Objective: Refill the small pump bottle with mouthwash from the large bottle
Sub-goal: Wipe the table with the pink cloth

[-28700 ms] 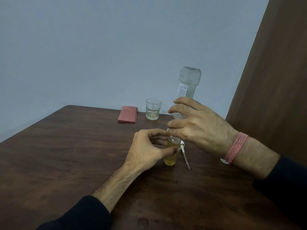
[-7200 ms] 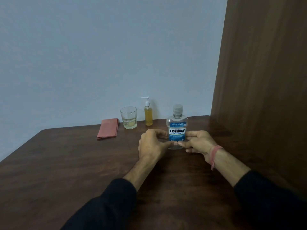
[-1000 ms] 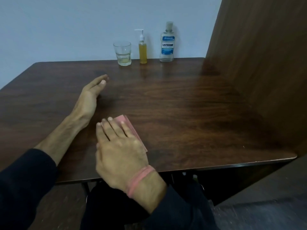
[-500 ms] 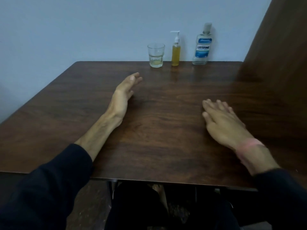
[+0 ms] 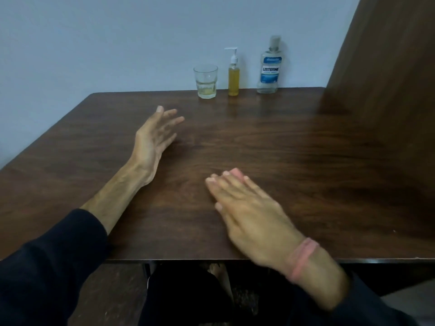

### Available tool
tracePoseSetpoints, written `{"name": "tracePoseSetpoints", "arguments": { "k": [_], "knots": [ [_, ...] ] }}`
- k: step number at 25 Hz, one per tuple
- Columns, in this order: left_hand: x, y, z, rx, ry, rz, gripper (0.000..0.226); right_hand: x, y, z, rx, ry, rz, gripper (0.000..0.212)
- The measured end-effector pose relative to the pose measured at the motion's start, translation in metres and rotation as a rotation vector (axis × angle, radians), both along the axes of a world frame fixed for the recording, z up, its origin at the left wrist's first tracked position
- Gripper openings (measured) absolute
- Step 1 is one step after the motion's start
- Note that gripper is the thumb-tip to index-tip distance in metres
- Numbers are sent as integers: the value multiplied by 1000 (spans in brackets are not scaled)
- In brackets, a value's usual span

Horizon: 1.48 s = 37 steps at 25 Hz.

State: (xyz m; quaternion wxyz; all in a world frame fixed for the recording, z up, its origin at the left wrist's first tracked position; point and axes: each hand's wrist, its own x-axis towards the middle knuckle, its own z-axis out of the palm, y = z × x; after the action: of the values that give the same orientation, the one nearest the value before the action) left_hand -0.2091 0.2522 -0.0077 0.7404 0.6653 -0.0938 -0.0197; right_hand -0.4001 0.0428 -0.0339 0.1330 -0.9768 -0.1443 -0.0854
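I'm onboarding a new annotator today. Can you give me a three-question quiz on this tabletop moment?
1. True or false: the pump bottle stands between the glass and the mouthwash bottle.
2. What is under the right hand? A) pink cloth B) glass C) bottle cap
3. Is the left hand holding anything?

Key: 1 true; 2 A, only a pink edge shows past the fingertips; 3 no, it is open and empty.

Left hand (image 5: 156, 134) is up on its edge, fingers loosely spread, forearm stretched forward. Right hand (image 5: 249, 208) is flat, palm down, fingers together, kinda motion-blurred, pink band (image 5: 302, 258) round the wrist. Both in dark sleeves (image 5: 47, 267).
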Motion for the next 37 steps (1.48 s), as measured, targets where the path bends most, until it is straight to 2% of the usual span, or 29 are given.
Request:
{"name": "tracePoseSetpoints", "arguments": {
  "k": [5,9,12,15,18,22,26,29,32,34,37],
  "knots": [
    [-1,0,-1,-5,-14,-20,60,15,-137,21,27,215,-457,56],
    [0,-4,-1,26,-31,-20,59,92,-147,27,64,253,-571,56],
    [1,-8,-3,73,-61,-14,58,147,-95,29,75,238,-479,59],
    [6,-8,-7,48,-60,19,57,163,-4,20,13,182,-216,64],
    [12,-7,-11,41,-56,75,60,134,56,14,-22,130,61,64],
    [10,-10,-12,49,-68,84,62,55,32,11,24,70,260,57],
    [5,-11,-10,84,-94,73,63,35,-26,5,11,54,156,57],
    [6,-12,-9,70,-100,66,72,81,-45,10,23,81,-23,57],
    [8,-13,-8,66,-93,63,79,127,-26,19,27,139,-127,58],
    [9,-13,-9,68,-88,67,77,136,0,18,8,143,-109,60],
    [9,-13,-7,68,-71,63,71,121,21,20,16,152,43,59]
  ]
}}
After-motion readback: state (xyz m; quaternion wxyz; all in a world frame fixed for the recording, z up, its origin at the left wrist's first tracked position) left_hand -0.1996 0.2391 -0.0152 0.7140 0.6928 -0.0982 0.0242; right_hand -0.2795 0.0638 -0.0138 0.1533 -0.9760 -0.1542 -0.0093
